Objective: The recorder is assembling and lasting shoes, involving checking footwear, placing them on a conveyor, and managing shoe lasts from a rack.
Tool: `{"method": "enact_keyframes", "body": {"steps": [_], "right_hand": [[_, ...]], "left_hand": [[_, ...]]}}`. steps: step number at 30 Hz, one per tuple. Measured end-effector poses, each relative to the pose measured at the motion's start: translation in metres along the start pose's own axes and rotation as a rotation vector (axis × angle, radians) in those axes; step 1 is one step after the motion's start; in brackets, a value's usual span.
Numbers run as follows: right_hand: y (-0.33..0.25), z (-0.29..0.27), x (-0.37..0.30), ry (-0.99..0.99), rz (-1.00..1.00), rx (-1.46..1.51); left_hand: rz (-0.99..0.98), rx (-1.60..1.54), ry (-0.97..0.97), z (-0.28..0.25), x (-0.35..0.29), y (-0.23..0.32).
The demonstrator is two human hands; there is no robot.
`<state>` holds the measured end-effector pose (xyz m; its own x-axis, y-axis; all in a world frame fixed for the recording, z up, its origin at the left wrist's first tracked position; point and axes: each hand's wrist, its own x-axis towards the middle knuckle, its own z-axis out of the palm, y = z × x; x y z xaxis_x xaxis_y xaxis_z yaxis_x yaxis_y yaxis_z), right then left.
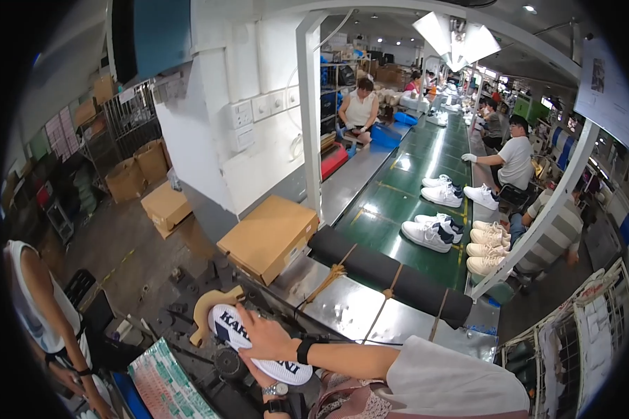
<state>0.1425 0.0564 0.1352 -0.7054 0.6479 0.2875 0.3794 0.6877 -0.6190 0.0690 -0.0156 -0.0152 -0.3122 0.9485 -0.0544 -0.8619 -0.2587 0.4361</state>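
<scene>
A white shoe (291,372) is held with its pale sole turned toward me; the sole has a dark patch and dark lettering. My right hand (267,336) lies across the middle of it, fingers closed over the side edge. From beneath, my left hand (256,372), with a watch at its wrist, grips the same shoe; most of its fingers are hidden behind the shoe and my right hand. Close beyond the shoe's far end is a tan, curved piece (206,312) standing among dark machine parts (228,362).
A cardboard box (269,234) sits beside a rolled black mat (391,276) tied with cords. Behind the mat, a green conveyor (384,199) carries white sneakers (426,235) and cream sneakers (487,248). Co-workers sit along both sides; another person (49,307) is at left. A printed sheet (171,380) lies nearby.
</scene>
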Motion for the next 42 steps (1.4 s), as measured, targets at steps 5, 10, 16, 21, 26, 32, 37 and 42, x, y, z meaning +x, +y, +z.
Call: {"method": "enact_keyframes", "body": {"steps": [5, 10, 16, 21, 26, 32, 37, 42], "right_hand": [[-0.002, 0.006, -0.011, 0.060, 0.060, -0.113], [0.002, -0.001, -0.003, 0.045, 0.080, -0.228], [0.010, -0.002, 0.016, -0.048, -0.116, -0.198], [0.026, -0.016, 0.030, -0.069, -0.188, -0.204], [0.035, -0.023, 0.035, -0.156, -0.222, -0.129], [0.036, -0.024, 0.043, -0.261, -0.013, -0.150], [0.021, -0.014, 0.028, -0.203, 0.118, -0.169], [0.007, -0.011, 0.019, -0.120, 0.217, -0.135]], "left_hand": [[-0.021, -0.066, 0.058, -0.003, -0.005, 0.002], [-0.007, -0.173, 0.204, 0.046, -0.008, 0.003], [0.080, -0.244, 0.205, 0.055, -0.009, -0.001], [0.009, -0.348, 0.146, 0.052, -0.001, -0.002], [0.036, -0.252, 0.198, 0.052, -0.003, -0.016], [-0.072, -0.130, 0.165, 0.047, -0.005, -0.016], [-0.019, -0.320, 0.169, 0.060, -0.012, -0.023], [0.178, -0.185, 0.362, 0.046, -0.002, -0.034]]}}
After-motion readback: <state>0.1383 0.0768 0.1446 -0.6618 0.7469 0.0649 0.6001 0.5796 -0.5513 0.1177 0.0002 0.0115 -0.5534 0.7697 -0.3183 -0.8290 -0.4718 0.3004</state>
